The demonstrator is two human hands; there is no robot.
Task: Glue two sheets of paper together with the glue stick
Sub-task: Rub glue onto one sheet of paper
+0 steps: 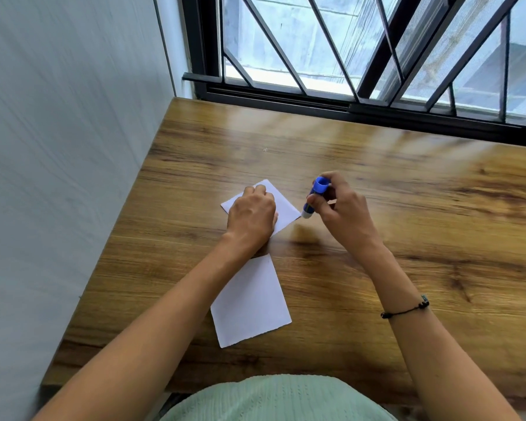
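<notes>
Glue stick (314,198), blue, held in the right hand (340,208), fingers curled round its barrel, thumb and fingertips pinching near the top. Tilted, blue end up and toward the window, pale lower end down, right at the right corner of the far sheet (286,208); touching the paper or just off its corner, cannot tell. Far sheet white, turned like a diamond, flat on the table (407,208). Pinned there by the left hand (251,215), palm down, fingers bent with their tips pressing on the paper, nothing gripped. Near sheet (249,302) also white, lying closer to the body, slightly askew, its top edge hidden under the left wrist, separate from the far sheet with a strip of bare wood between them. Both sheets toward the left half of the table, glue stick just right of them. Table wood-grained brown, left edge against a pale wall (58,147), far edge under a window (362,50) with a dark frame and slanted bars. Black cord bracelet (406,311) on the right forearm. Light green garment (274,399) at the bottom edge, against the near side of the table.
</notes>
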